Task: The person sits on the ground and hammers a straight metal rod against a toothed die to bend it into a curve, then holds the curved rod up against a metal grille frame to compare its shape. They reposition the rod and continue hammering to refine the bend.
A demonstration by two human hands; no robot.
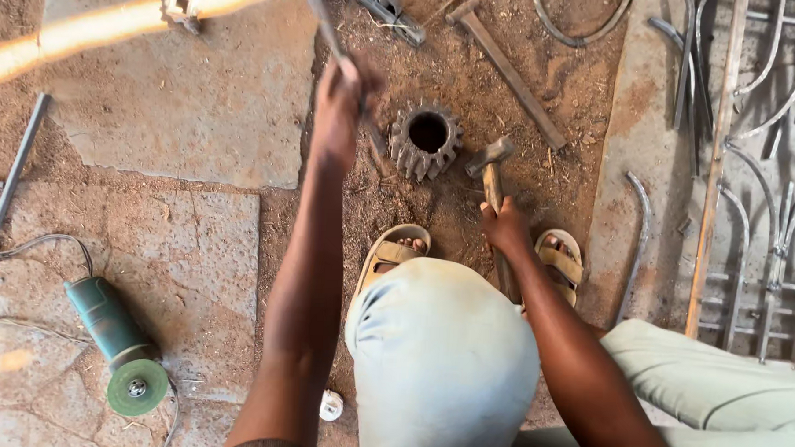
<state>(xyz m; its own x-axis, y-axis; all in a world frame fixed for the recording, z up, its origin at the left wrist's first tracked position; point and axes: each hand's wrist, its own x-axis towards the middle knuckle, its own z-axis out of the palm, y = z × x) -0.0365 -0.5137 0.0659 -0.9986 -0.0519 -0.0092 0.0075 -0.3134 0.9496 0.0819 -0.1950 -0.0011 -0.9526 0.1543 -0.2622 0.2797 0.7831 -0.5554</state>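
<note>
Knee below, right hand (pixel 506 227) grips hammer (pixel 492 174), left hand (pixel 338 107) grips rod (pixel 321 18) beside rusty toothed gear (pixel 427 139)

The left hand (pixel 338 107) is closed around a thin metal rod (pixel 321 22), which slants up and to the left toward the top edge of the view; its lower end is hidden behind the fingers. The right hand (pixel 506 227) grips the wooden handle of a hammer (pixel 490 165), whose worn steel head points up and left and rests on the dirt. Just left of the hammer head, between the two hands, a rusty toothed gear (pixel 426 138) with a round centre bore stands on the ground, bore facing upward.
</note>
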